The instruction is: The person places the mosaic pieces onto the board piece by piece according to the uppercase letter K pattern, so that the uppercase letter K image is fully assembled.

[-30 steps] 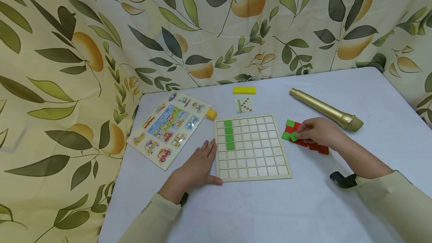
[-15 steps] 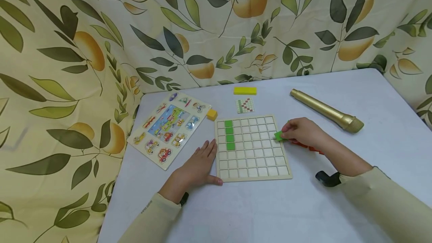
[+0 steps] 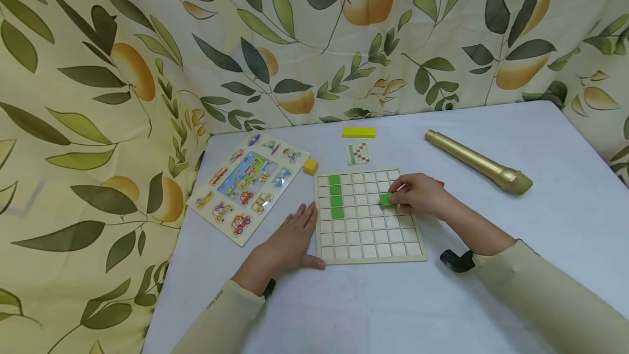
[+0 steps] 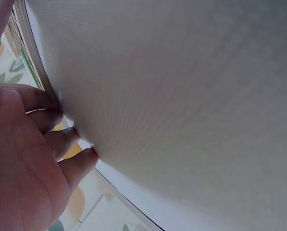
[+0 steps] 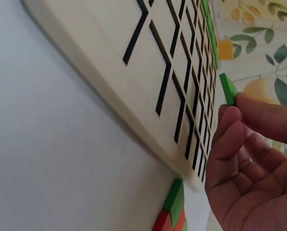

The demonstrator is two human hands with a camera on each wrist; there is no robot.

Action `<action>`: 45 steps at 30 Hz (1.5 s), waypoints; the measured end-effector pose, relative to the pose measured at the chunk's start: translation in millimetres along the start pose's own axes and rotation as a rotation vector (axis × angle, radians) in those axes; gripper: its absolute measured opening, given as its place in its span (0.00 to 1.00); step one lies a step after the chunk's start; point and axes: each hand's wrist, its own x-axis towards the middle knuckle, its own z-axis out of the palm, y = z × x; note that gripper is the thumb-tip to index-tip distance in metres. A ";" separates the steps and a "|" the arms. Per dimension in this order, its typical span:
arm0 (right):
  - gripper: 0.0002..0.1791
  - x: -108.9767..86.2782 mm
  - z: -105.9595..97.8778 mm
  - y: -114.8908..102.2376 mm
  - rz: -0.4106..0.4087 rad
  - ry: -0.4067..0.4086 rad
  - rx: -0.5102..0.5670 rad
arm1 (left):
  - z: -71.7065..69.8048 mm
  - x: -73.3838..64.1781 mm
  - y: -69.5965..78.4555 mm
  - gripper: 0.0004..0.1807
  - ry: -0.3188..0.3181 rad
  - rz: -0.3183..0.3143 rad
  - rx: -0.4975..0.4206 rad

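My right hand pinches a green square tile between thumb and fingers, over the right side of the wooden grid board. In the right wrist view the green tile tilts at the fingertips above the grid. Several green tiles fill part of the board's second column from the left. My left hand lies with straight fingers along the board's left edge, its thumb at the near left corner. Loose red and green tiles lie beside the board, mostly hidden behind the right hand in the head view.
A patterned card and a yellow bar lie behind the board. To the left are a picture puzzle and an orange block. A gold microphone rests at the back right, before a printed curtain.
My right hand has picked a green tile from the loose pile and carried it left over the grid board. The left hand stays at the board's edge.
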 end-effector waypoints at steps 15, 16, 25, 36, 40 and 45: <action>0.11 12.4 32.7 -19.2 0.006 -0.054 0.005 | -0.7 -2.4 -0.1 0.70 0.004 0.000 -0.018; 0.11 13.0 34.9 -20.4 0.005 -0.058 0.002 | -0.7 -2.5 -0.1 0.70 0.005 0.000 -0.018; 0.09 16.0 51.2 -30.9 -0.036 -0.074 -0.022 | -2.6 -1.8 1.1 0.70 -0.004 -0.004 -0.011; 0.07 20.8 70.8 -41.4 -0.070 -0.109 -0.023 | -2.4 0.4 0.2 0.70 -0.011 -0.006 -0.003; 0.07 21.2 77.0 -44.8 -0.070 -0.122 -0.027 | -2.8 0.4 0.5 0.70 -0.019 -0.011 0.001; 0.07 20.6 83.4 -49.2 -0.065 -0.118 -0.051 | -3.0 0.4 0.1 0.70 -0.014 -0.004 0.004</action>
